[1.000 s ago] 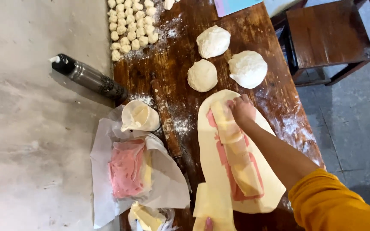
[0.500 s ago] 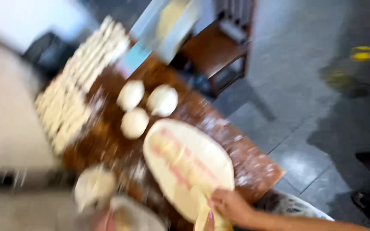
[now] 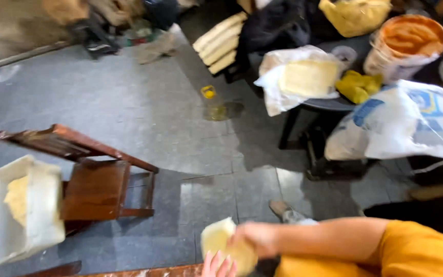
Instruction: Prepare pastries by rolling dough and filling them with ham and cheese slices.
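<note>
My right hand (image 3: 256, 239), on an arm in a yellow sleeve, reaches in from the right at the bottom and grips a pale yellow slab of dough or butter (image 3: 217, 240). Only the fingertips of my left hand (image 3: 216, 264) show at the bottom edge, just under the slab and seemingly touching it. Whether they grip it is cut off by the frame. Both hands are above the grey floor, just past the wooden table edge (image 3: 144, 271).
A wooden chair (image 3: 98, 179) stands at left beside a white tub (image 3: 37, 220) holding yellowish dough. At right are a white-and-blue sack (image 3: 401, 123), an orange bucket (image 3: 408, 43), and a dark table (image 3: 329, 105) bearing a plastic-wrapped pale block (image 3: 306, 77) and yellow cloth (image 3: 357, 84).
The view has swung off the floured table with its rolled dough sheet toward the floor and room. My right hand left the sheet and now holds a pale slab.
</note>
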